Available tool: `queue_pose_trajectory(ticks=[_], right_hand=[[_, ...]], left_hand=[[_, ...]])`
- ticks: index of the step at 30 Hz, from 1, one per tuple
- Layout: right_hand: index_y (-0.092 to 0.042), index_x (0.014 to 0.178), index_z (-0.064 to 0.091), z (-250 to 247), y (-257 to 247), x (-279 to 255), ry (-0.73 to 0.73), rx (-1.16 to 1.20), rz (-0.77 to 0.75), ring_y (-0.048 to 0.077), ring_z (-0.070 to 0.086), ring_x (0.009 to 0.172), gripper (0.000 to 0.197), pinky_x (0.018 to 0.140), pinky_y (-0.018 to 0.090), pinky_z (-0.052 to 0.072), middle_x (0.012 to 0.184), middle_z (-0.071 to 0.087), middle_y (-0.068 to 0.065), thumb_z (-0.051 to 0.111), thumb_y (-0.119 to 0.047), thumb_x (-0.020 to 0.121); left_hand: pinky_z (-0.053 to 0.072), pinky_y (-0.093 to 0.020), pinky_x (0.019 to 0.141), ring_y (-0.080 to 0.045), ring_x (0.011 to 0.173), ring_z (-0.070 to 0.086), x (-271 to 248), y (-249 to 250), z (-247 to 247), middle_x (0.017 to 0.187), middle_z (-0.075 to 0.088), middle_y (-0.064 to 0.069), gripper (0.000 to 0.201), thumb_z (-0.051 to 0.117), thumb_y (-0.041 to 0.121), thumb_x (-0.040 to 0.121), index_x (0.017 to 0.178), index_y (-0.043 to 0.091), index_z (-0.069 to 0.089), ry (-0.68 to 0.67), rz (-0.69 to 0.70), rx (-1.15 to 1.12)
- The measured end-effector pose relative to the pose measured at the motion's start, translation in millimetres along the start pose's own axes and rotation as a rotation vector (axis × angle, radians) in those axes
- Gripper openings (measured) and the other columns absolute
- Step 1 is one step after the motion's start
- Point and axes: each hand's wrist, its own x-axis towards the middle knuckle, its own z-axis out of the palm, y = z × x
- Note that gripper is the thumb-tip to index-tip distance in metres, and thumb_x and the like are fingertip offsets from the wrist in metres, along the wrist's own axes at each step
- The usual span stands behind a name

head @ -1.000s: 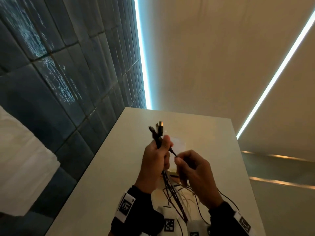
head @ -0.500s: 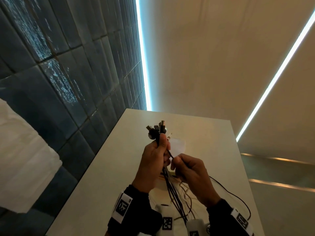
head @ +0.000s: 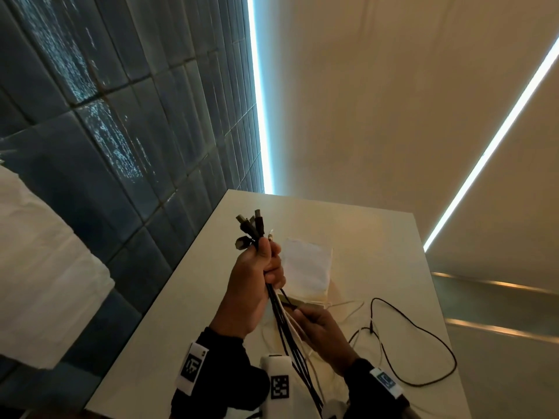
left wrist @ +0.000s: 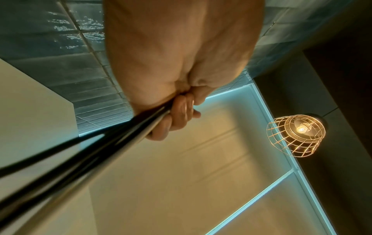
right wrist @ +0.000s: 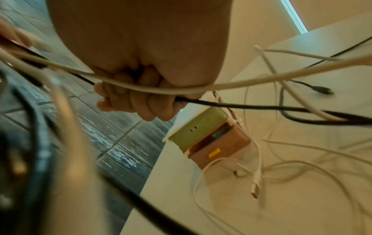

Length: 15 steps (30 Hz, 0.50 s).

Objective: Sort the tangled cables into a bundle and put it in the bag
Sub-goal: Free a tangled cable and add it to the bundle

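Gathering step: my left hand (head: 257, 278) fingers clamp the cables (head: 279, 316) mid-frame; right hand (head: 320, 331) fingers grip strands below. Next I'd coil the slack toward the bag (head: 307, 269).

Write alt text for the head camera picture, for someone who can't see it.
Left hand grips a bundle of cables upright over a pale table, plug ends fanned out above the fist. Lower down, the right hand pinches the hanging strands; a white cloth bag lies flat behind, a loose black cable loops to the right.
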Motion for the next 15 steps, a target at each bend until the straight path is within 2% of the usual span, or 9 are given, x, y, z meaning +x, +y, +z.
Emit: queue_pose_trajectory(ticks=[2, 6, 10, 12, 15], right_hand=[[-0.008, 0.071, 0.058, 0.5, 11.5, 1.5, 0.005, -0.01, 0.025, 0.012, 0.04, 0.058, 0.042, 0.054, 0.022, 0.034, 0.064, 0.044, 0.005, 0.057, -0.045, 0.089], [0.002, 0.069, 0.054, 4.5, 30.2, 5.4, 0.013, -0.019, 0.028, 0.015, 0.037, 0.059, 0.049, 0.054, 0.022, 0.031, 0.064, 0.043, 0.005, 0.055, -0.042, 0.09], [-0.012, 0.066, 0.055, 6.1, 43.3, 9.9, 0.008, -0.108, 0.111, 0.002, 0.038, 0.052, 0.033, 0.055, 0.019, 0.031, 0.054, 0.045, -0.014, 0.051, -0.022, 0.097], [-0.017, 0.063, 0.057, 6.1, 49.2, 12.4, 0.004, -0.18, 0.141, 0.001, 0.041, 0.052, 0.036, 0.057, 0.021, 0.034, 0.053, 0.048, -0.013, 0.051, -0.016, 0.098], [-0.017, 0.062, 0.063, 7.5, 26.1, 17.9, 0.053, -0.191, 0.167, 0.009, 0.045, 0.054, 0.034, 0.057, 0.022, 0.037, 0.057, 0.052, -0.004, 0.056, -0.015, 0.095]], left_hand=[[0.019, -0.028, 0.051, -0.01, 0.049, 0.021, -1.5, 0.5, -0.8, 0.057, 0.026, 0.003, 0.035, 0.035, 0.032, 0.102, 0.079, 0.01, 0.05, 0.01, 0.021, 0.014], [0.014, -0.03, 0.05, -0.01, 0.047, 0.019, -5.7, 4.1, -3.3, 0.057, 0.024, 0.001, 0.036, 0.034, 0.029, 0.104, 0.074, 0.012, 0.045, 0.041, 0.067, 0.001], [0.018, -0.025, 0.044, -0.009, 0.042, 0.02, -7.1, 9.0, -8.9, 0.053, 0.025, 0.003, 0.038, 0.034, 0.027, 0.104, 0.071, 0.013, 0.045, 0.073, 0.084, 0.004], [0.017, -0.023, 0.043, -0.008, 0.04, 0.02, -6.7, 9.3, -13.0, 0.052, 0.026, 0.004, 0.038, 0.034, 0.027, 0.104, 0.071, 0.013, 0.044, 0.096, 0.08, 0.004], [0.014, -0.02, 0.04, -0.006, 0.037, 0.018, -5.7, 7.8, -20.4, 0.05, 0.027, 0.005, 0.037, 0.034, 0.027, 0.104, 0.071, 0.014, 0.045, 0.141, 0.054, 0.009]])
